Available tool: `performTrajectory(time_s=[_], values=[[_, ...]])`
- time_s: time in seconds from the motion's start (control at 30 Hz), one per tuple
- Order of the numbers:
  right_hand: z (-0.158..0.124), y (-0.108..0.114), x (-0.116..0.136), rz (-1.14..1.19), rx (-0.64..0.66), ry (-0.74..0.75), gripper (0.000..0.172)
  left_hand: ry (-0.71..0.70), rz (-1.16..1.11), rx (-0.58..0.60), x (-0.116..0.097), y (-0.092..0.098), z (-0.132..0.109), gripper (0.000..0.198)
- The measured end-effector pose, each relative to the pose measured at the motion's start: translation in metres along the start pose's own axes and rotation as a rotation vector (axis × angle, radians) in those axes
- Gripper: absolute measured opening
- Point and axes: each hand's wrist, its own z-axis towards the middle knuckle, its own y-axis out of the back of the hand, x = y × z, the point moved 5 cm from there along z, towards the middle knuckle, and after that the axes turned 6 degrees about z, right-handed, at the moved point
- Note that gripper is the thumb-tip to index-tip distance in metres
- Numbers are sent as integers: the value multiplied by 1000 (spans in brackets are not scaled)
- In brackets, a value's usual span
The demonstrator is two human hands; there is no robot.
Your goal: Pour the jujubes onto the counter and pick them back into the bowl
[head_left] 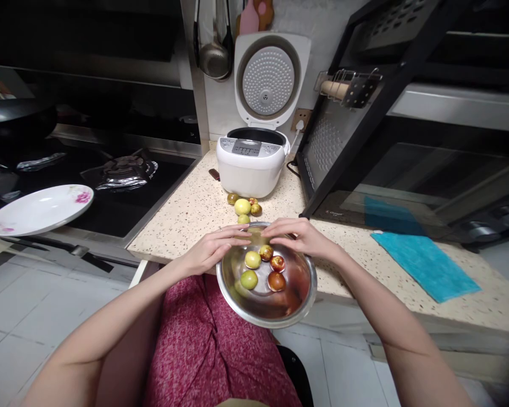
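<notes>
A shiny metal bowl (307, 294) sits at the counter's front edge, its near side reaching out over my lap. Inside lie several jujubes, among them a yellow-green jujube (253, 260) and a red-brown jujube (276, 281). My left hand (214, 247) is over the bowl's far left rim, fingers stretched out. From the other side my right hand (294, 234) reaches across the far rim, its fingers also extended. I cannot tell how firmly either hand touches the metal. Just beyond the fingertips, more jujubes (242, 207) rest on the counter.
Behind the loose fruit stands a white rice cooker (252, 169) with its lid up. A blue cloth (424, 265) lies on the right, before a black oven (441, 169). Leftward, a flowered white plate (42, 209) overhangs the stove's (161, 164) front.
</notes>
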Motion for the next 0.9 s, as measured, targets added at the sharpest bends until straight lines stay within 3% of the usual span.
performTrajectory(time_s=[0.2,0.27,0.47,0.57,0.9], values=[[-5,21,-32,-218,-353,-7,25,-17,5,-9,-1,1,1,52],[-4,20,-46,-279,-345,-25,29,-19,4,-8,-1,0,1,52],[9,-4,-78,-323,-98,-82,48,-16,-4,-18,-1,1,0,50],[12,-11,-86,-359,-37,-91,54,-22,-12,-11,-1,0,0,51],[4,0,-90,-369,-240,-160,36,-23,-2,-13,-3,1,1,50]])
